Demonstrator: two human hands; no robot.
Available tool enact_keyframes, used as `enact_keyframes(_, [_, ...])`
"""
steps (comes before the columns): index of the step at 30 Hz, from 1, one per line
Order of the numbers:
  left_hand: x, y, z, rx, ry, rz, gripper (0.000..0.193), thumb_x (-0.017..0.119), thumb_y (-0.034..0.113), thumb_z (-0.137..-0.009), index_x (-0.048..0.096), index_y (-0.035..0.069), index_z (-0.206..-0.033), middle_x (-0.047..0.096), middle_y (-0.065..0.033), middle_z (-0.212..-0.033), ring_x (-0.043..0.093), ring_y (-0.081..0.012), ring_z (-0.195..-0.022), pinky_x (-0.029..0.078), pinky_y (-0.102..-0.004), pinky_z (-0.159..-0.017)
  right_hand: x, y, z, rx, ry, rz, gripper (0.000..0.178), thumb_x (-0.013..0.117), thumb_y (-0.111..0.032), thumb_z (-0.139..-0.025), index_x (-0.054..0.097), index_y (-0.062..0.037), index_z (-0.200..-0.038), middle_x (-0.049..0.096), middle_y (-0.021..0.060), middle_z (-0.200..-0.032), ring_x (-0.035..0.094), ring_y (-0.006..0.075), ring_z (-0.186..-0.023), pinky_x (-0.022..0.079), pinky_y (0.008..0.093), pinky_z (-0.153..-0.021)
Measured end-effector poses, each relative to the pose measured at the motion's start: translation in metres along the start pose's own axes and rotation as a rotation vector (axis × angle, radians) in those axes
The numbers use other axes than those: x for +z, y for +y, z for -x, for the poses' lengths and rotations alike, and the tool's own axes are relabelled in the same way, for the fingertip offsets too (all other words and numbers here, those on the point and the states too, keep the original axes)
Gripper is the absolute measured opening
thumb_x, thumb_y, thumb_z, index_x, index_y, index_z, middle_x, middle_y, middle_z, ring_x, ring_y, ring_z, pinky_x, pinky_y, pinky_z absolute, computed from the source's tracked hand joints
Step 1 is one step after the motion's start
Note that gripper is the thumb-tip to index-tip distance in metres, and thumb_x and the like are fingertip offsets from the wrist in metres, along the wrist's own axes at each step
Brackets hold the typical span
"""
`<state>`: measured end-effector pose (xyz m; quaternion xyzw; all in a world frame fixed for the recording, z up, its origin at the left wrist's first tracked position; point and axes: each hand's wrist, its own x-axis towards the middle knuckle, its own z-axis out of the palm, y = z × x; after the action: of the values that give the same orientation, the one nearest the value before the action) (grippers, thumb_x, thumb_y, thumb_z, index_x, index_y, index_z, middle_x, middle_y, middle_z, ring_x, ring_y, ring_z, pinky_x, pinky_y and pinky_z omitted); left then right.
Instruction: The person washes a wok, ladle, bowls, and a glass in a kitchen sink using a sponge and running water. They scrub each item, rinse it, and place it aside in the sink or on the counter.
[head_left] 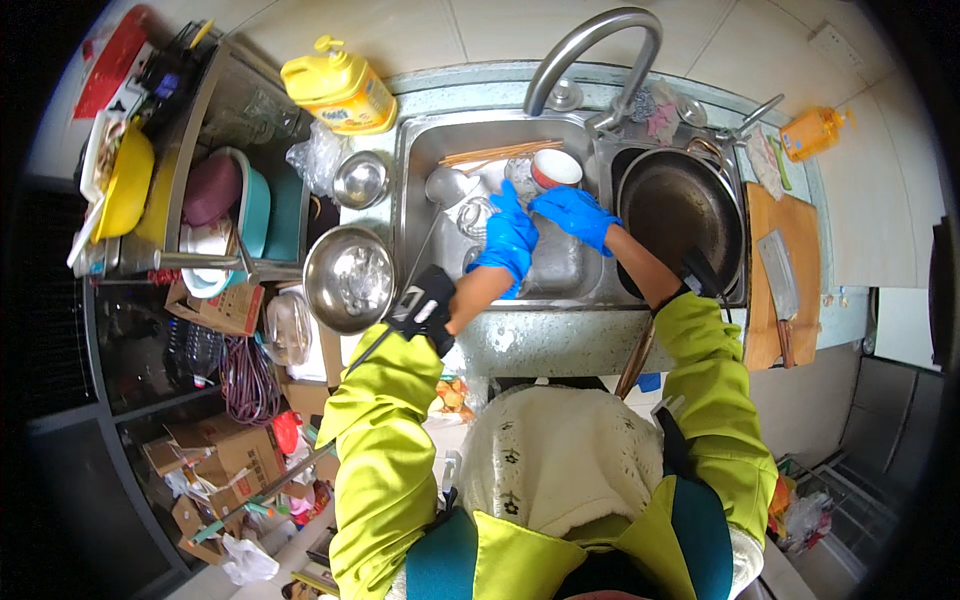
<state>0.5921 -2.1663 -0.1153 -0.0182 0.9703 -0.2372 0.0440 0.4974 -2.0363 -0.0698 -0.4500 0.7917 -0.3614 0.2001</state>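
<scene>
Both of my hands wear blue gloves and hover over the steel sink (pixel 425 150). My left hand (pixel 508 238) points away from me with its fingers stretched out, next to a coiled wire utensil (pixel 474 217). To its right, my right hand (pixel 577 212) reaches leftward, fingers extended, just below a white-and-red bowl (pixel 557 168). Neither hand visibly holds anything. Beside that bowl sits a clear glass dish (pixel 520 172), partly behind my left fingers. A ladle (pixel 446 187) rests at the sink's left, and several chopsticks (pixel 500 152) lie along the back.
A dark wok (pixel 680 215) fills the right basin, under the curved faucet (pixel 590 25). Farther right, a cleaver (pixel 778 275) lies on a cutting board (pixel 765 335). Two steel bowls (pixel 349 278) and a yellow pump jug (pixel 342 92) stand left of the sink.
</scene>
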Motion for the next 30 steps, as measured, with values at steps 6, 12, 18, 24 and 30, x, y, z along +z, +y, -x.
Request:
enact_keyframes(6, [-0.005,0.011,0.010,0.260,-0.318,-0.199,0.038,0.056,0.016,-0.079,0.055,0.006,-0.116,0.052,-0.0128,-0.119,0.050,-0.0371,-0.105,0.036,-0.0577,-0.087,-0.011,-0.005,0.029,0.009,-0.011,-0.047,0.029,0.052,-0.029,-0.084,0.064,-0.0052,-0.095,0.063,0.0161,-0.093,0.059,0.0320,-0.086,0.046,0.0390,-0.076])
enact_keyframes(12, [-0.005,0.003,-0.003,0.001,-0.261,0.078,0.030,0.054,0.016,-0.080,0.056,0.008,-0.109,0.053,-0.0120,-0.111,0.051,-0.0346,-0.101,0.037,-0.0523,-0.083,-0.055,-0.005,0.056,-0.054,-0.058,-0.052,0.028,0.051,-0.027,-0.085,0.064,-0.0056,-0.096,0.062,0.0169,-0.093,0.060,0.0317,-0.085,0.046,0.0382,-0.073])
enact_keyframes(18, [-0.026,0.023,-0.018,-0.199,-0.282,0.179,0.023,0.051,0.017,-0.080,0.057,0.010,-0.102,0.054,-0.0112,-0.102,0.052,-0.0321,-0.097,0.038,-0.0470,-0.078,-0.086,0.001,0.074,-0.117,-0.252,-0.250,0.027,0.047,-0.021,-0.088,0.065,-0.0034,-0.099,0.065,0.0101,-0.092,0.058,0.0172,-0.085,0.045,0.0297,-0.078])
enact_keyframes(24, [-0.041,0.038,-0.006,-0.309,-0.301,0.230,0.017,0.049,0.017,-0.081,0.058,0.012,-0.095,0.056,-0.0105,-0.094,0.053,-0.0296,-0.092,0.039,-0.0416,-0.074,-0.104,0.004,0.082,-0.187,-0.279,-0.235,0.025,0.048,-0.021,-0.086,0.066,-0.0076,-0.096,0.065,0.0121,-0.089,0.060,0.0198,-0.077,0.046,0.0309,-0.072])
enact_keyframes(30, [-0.056,0.010,0.015,-0.400,-0.243,0.307,0.014,0.047,0.018,-0.082,0.059,0.014,-0.088,0.057,-0.0097,-0.085,0.055,-0.0271,-0.088,0.040,-0.0363,-0.070,-0.110,-0.008,0.089,-0.211,-0.326,-0.494,0.024,0.049,-0.021,-0.086,0.067,-0.0077,-0.096,0.065,0.0132,-0.087,0.061,0.0197,-0.080,0.047,0.0315,-0.073])
